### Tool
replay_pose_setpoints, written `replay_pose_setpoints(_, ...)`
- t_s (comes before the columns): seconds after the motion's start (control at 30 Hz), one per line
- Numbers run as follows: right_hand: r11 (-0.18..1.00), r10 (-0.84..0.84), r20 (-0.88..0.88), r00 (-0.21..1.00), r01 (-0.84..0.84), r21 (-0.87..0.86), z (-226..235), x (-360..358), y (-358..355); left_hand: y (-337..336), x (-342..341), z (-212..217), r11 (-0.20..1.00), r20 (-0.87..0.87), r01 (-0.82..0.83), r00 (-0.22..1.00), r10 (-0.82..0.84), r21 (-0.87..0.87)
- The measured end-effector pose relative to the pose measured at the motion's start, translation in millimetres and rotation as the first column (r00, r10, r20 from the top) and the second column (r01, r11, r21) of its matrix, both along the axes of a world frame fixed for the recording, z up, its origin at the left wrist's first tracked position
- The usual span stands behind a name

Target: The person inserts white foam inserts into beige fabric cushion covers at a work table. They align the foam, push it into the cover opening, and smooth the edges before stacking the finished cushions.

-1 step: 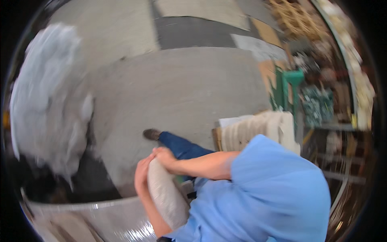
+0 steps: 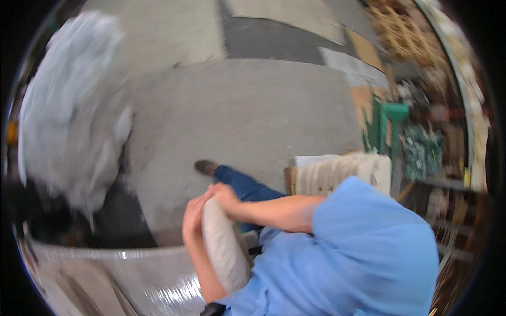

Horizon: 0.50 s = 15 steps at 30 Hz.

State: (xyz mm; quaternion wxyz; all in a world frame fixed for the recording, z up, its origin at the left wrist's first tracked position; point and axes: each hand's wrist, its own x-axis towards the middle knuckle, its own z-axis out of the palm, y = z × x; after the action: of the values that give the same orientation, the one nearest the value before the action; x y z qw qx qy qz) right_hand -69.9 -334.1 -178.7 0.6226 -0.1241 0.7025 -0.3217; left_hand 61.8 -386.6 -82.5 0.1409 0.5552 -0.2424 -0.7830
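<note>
The view is blurred by motion and strongly curved toward its rim, so fine detail is lost throughout.

Hidden or unclear:
- The pale grey, long, soft-looking sack-like bundle (image 2: 224,247) has its lower end concealed behind the light blue short-sleeved shirt (image 2: 358,258). Its material cannot be determined.
- The fingers of both hands merge into one blurred mass at the bundle's upper end; individual fingers cannot be separated.
- The large pale grey-white crumpled mass (image 2: 74,121), well apart from the hands on their left side, is smeared; its kind cannot be told.
- The clear, shiny plastic-film-wrapped surface (image 2: 121,274), below and left of the hands, is cut off by the lower edge.
- Past the right forearm, the cream ribbed stack (image 2: 342,171) is partly covered by the shirt shoulder.
- The green metal frame (image 2: 387,124) and the shelving clutter beyond it are too blurred to identify.

Hand state:
- Left hand (image 2: 194,218): closed around the left side of the bundle's upper end, forearm running alongside it.
- Right hand (image 2: 226,199): wrapped over the top of the same end, touching the left hand.

Location: the bundle is held between both hands and against the chest, tilted.

Count: one bundle, two hands, one blue trouser leg (image 2: 245,187) ending in one brown shoe (image 2: 205,167) on the grey concrete floor (image 2: 253,110), just beyond the hands.
</note>
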Motion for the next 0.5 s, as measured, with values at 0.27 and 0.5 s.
replay_pose_setpoints(0.27, 0.951, 0.241, -0.001, 0.971, -0.236, 0.202, 30, -9, -34, 29, 6, -31, 0.969, -0.008, -0.248, 0.969, 0.248, 0.017)
replay_pose_setpoints(0.5, 0.933, 0.308, 0.044, 0.95, -0.311, 0.179, 11, -5, -36, 41, 13, -42, 0.959, 0.039, -0.261, 0.963, 0.266, -0.11)
